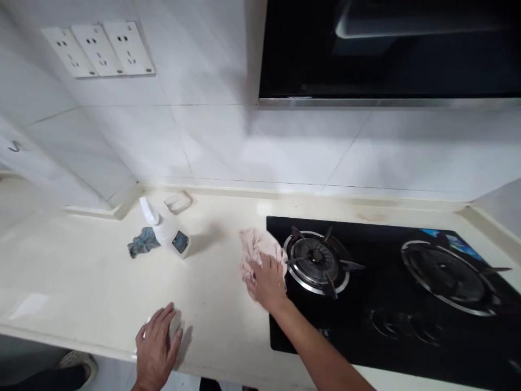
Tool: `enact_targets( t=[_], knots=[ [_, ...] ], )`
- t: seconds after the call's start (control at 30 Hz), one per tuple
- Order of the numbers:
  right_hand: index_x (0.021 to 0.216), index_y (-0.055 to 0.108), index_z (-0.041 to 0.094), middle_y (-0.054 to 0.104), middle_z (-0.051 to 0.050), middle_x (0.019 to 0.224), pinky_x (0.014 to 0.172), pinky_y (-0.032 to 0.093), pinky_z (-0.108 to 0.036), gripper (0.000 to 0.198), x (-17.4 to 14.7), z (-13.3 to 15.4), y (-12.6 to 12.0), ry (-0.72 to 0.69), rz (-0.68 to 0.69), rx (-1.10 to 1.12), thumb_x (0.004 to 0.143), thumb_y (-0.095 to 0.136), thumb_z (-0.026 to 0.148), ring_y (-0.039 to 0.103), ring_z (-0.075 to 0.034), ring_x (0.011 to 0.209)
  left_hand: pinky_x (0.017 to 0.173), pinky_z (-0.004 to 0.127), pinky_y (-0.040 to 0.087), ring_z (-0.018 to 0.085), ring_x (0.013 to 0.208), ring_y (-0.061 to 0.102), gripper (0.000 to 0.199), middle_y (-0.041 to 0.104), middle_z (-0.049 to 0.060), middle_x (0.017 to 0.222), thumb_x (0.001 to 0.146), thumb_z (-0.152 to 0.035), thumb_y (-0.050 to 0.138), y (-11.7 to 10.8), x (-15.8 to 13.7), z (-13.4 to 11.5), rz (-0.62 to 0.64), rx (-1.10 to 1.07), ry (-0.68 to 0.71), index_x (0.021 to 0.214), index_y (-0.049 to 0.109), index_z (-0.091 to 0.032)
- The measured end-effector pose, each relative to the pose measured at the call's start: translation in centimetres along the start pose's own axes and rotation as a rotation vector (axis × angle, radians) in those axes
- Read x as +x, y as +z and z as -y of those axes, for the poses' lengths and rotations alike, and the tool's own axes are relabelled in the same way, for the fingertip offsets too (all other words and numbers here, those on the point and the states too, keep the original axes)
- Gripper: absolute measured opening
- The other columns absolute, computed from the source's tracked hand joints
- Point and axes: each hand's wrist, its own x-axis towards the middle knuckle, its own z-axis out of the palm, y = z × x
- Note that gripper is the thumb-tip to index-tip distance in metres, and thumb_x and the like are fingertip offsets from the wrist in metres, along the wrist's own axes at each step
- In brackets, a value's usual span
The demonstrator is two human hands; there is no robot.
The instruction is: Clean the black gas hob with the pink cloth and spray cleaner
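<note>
My right hand (267,283) presses a crumpled pale pink cloth (258,244) onto the counter, right beside the left edge of the black gas stove (321,320). The fingers are bent into the cloth, and part of it spreads out beyond them. At the counter's front edge rests my left hand (157,345), holding nothing, with its fingers stretched out and the thumb apart. A white spray bottle (169,233) stands farther back on the left. Behind its base lies a crumpled blue-grey rag (142,243).
The stove has two burners; the left burner (316,258) with its pan support is close to my right hand. A small clear rectangular dish (178,202) sits near the wall. Above hangs a black range hood (386,60). Wall sockets (100,50) are at upper left.
</note>
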Motion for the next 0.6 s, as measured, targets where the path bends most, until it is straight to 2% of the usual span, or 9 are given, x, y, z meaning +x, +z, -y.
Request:
enact_targets(
  t=[0.13, 0.2, 0.3, 0.37, 0.43, 0.5, 0.6],
  knots=[
    [0.124, 0.065, 0.032, 0.051, -0.009, 0.143, 0.107, 0.036, -0.051, 0.038, -8.6, -2.2, 0.2, -0.102, 0.026, 0.139, 0.086, 0.064, 0.036, 0.045, -0.033, 0.127, 0.103, 0.044, 0.037, 0.028, 0.131, 0.055, 0.042, 0.064, 0.007, 0.14, 0.097, -0.048, 0.043, -0.1, 0.3, 0.0, 0.024, 0.0, -0.019, 0.124, 0.064, -0.025],
    [0.113, 0.068, 0.03, 0.055, -0.008, 0.138, 0.107, 0.038, -0.049, 0.031, -11.8, -4.8, -0.1, -0.069, 0.026, 0.175, 0.082, 0.064, 0.03, 0.048, -0.031, 0.126, 0.102, 0.045, 0.038, 0.028, 0.131, 0.055, 0.042, 0.065, 0.007, 0.139, 0.096, -0.048, 0.041, -0.2, 0.5, -0.1, 0.024, 0.003, -0.029, 0.123, 0.064, -0.026],
    [0.102, 0.068, 0.026, 0.059, -0.009, 0.133, 0.109, 0.038, -0.048, 0.027, -14.8, -9.6, -1.3, 0.043, -0.012, 0.148, 0.077, 0.061, 0.023, 0.05, -0.031, 0.126, 0.1, 0.046, 0.04, 0.029, 0.129, 0.056, 0.043, 0.066, 0.007, 0.138, 0.095, -0.049, 0.04, -0.4, 0.8, -0.1, 0.033, 0.009, -0.033, 0.121, 0.065, -0.026],
    [0.098, 0.068, 0.024, 0.06, -0.01, 0.131, 0.11, 0.038, -0.048, 0.023, -15.8, -12.2, -2.2, 0.096, -0.039, 0.116, 0.076, 0.06, 0.023, 0.05, -0.031, 0.127, 0.099, 0.047, 0.042, 0.03, 0.128, 0.057, 0.045, 0.066, 0.007, 0.137, 0.095, -0.05, 0.039, -0.4, 1.1, -0.1, 0.041, 0.005, -0.033, 0.12, 0.066, -0.025],
    [0.097, 0.067, 0.024, 0.06, -0.011, 0.135, 0.112, 0.036, -0.048, 0.022, -15.9, -13.3, -2.9, 0.134, -0.052, 0.085, 0.076, 0.059, 0.024, 0.049, -0.031, 0.13, 0.098, 0.048, 0.043, 0.031, 0.127, 0.058, 0.046, 0.066, 0.007, 0.137, 0.094, -0.051, 0.039, -0.4, 1.2, 0.0, 0.053, -0.006, -0.039, 0.119, 0.067, -0.024],
    [0.103, 0.068, 0.023, 0.056, -0.011, 0.142, 0.115, 0.032, -0.051, 0.029, -15.3, -12.8, -3.2, 0.163, -0.042, 0.05, 0.076, 0.061, 0.025, 0.045, -0.033, 0.134, 0.098, 0.048, 0.044, 0.031, 0.127, 0.058, 0.047, 0.065, 0.007, 0.138, 0.094, -0.052, 0.039, -0.4, 1.4, 0.1, 0.071, -0.018, -0.048, 0.119, 0.067, -0.024],
    [0.122, 0.067, 0.02, 0.051, -0.016, 0.148, 0.117, 0.026, -0.054, 0.051, -13.2, -10.4, -3.2, 0.194, 0.028, 0.013, 0.074, 0.069, 0.036, 0.04, -0.038, 0.139, 0.098, 0.048, 0.046, 0.031, 0.126, 0.058, 0.047, 0.065, 0.007, 0.138, 0.093, -0.052, 0.039, -0.4, 1.6, 0.2, 0.104, -0.02, -0.061, 0.119, 0.067, -0.024]
  ],
)
